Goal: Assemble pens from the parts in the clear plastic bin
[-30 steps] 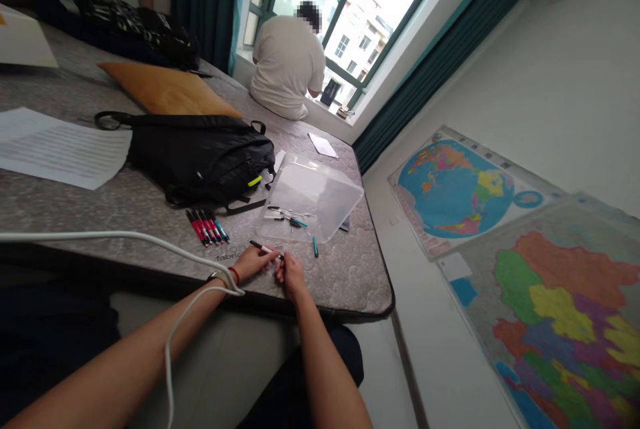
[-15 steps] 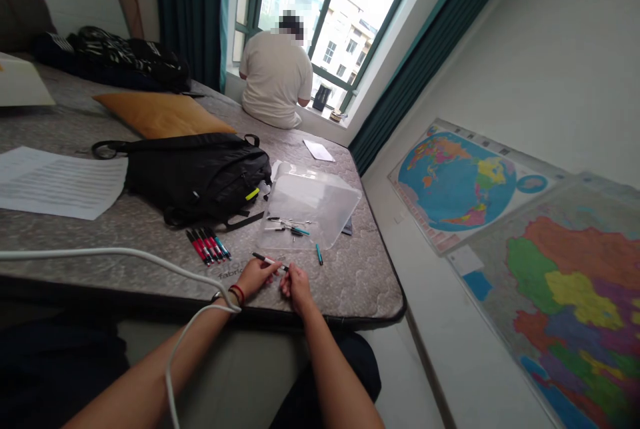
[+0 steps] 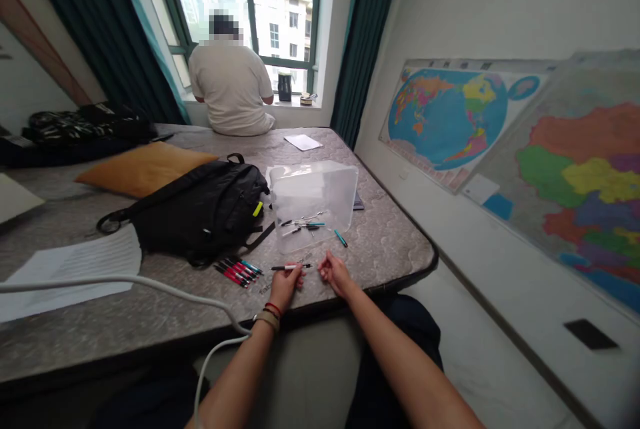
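Note:
My left hand [image 3: 285, 288], with a wristband and red cord at the wrist, pinches a black-and-white pen [image 3: 279, 268] held level above the mattress. To the right, my right hand [image 3: 335, 274] is apart from the pen, its fingers curled together; whatever they hold, if anything, is too small to make out. A row of red, black and teal pens [image 3: 238, 271] lies left of my left hand. Beyond my hands, a clear plastic box [image 3: 345, 192] rests on its side, with several loose pens and pen parts [image 3: 306, 224] inside. A teal pen piece [image 3: 341, 238] lies outside its opening.
A black backpack [image 3: 200, 209], an orange envelope [image 3: 145, 166] and printed sheets [image 3: 95, 266] lie on the mattress [image 3: 395, 242]. A white cable [image 3: 150, 284] crosses in front at left. A person [image 3: 230, 86] sits by the window, back turned. Maps [image 3: 450, 116] hang on the right wall.
My right hand has come away from the pen's right end and moved rightward. My left hand still holds the pen. The whole view has turned and levelled.

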